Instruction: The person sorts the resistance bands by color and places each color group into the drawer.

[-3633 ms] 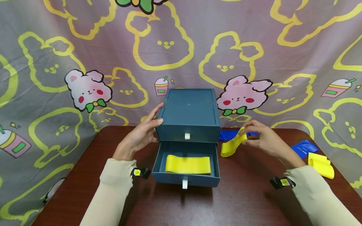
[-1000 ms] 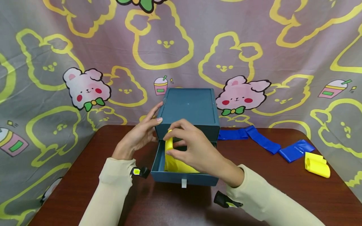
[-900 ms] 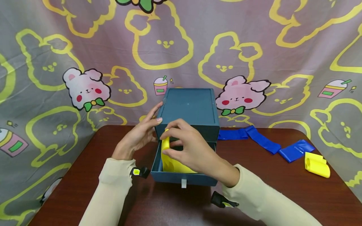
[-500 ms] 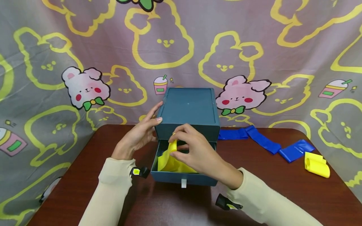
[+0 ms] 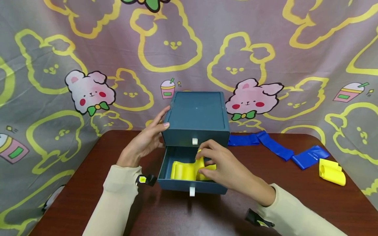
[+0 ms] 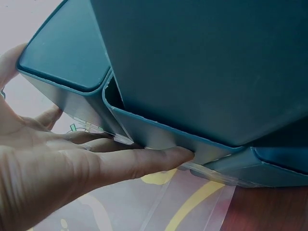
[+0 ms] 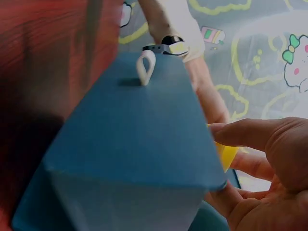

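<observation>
A dark teal two-drawer cabinet (image 5: 197, 111) stands mid-table with its lower drawer (image 5: 177, 186) pulled out. My left hand (image 5: 143, 142) rests against its left side, thumb at the top front corner; in the left wrist view the fingers (image 6: 139, 163) lie straight along the wall. Inside the drawer, a wide yellow elastic band (image 5: 183, 172) lies along the floor. With curled fingertips my right hand (image 5: 224, 164) pinches a yellow band fold (image 5: 199, 164) raised over the drawer's right half. The right wrist view shows only a sliver of yellow band (image 7: 228, 155) behind the drawer front.
The upper drawer is closed, with a white pull tab (image 5: 195, 141). To the right lie blue elastic bands (image 5: 274, 146), a blue packet-like piece (image 5: 310, 157) with white lettering, and a rolled yellow band (image 5: 332, 172). A patterned cloth (image 5: 189, 49) hangs behind the table.
My right hand has brought a yellow band from beside the cabinet into the drawer, first to its left part, then rightward and lower over the last half second. The left hand has stayed put.
</observation>
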`<state>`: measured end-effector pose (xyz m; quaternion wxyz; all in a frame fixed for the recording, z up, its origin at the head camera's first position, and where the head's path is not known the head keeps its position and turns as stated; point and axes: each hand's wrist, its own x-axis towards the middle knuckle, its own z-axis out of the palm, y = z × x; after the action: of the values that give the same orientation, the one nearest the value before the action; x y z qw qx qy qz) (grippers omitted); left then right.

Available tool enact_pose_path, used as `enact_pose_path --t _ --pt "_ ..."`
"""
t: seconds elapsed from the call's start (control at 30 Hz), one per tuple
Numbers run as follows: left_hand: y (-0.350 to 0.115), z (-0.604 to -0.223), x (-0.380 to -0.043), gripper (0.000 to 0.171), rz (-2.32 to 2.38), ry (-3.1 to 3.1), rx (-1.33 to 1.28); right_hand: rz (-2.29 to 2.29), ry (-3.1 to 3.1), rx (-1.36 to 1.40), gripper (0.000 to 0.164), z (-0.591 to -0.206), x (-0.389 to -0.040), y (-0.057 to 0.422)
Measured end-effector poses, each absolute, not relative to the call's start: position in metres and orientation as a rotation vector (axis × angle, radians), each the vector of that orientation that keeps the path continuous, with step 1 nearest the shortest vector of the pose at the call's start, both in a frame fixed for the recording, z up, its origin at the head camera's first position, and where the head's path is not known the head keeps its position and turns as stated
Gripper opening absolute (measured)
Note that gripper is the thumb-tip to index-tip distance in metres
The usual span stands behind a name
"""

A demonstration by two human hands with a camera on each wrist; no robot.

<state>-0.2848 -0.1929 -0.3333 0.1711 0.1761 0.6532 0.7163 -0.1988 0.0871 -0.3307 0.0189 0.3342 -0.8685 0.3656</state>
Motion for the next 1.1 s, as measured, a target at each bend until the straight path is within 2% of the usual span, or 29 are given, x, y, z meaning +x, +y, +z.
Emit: enact_pose_path --t 0.23,0.7,1.1 --pt "-0.193 -0.335 -0.285 0.071 2.038 1.857 0.499 0.991 -2.769 1.019 0.021 -0.34 -0.2 0.096" --pt "-0.192 -0.334 -0.284 0.072 2.038 1.877 0.49 0.596 -2.781 1.06 0.025 -0.334 -0.197 0.112" --pt "-0.192 -0.334 -0.284 0.071 2.04 1.868 0.5 0.633 -2.711 1.029 0.027 -0.331 -0.195 0.131"
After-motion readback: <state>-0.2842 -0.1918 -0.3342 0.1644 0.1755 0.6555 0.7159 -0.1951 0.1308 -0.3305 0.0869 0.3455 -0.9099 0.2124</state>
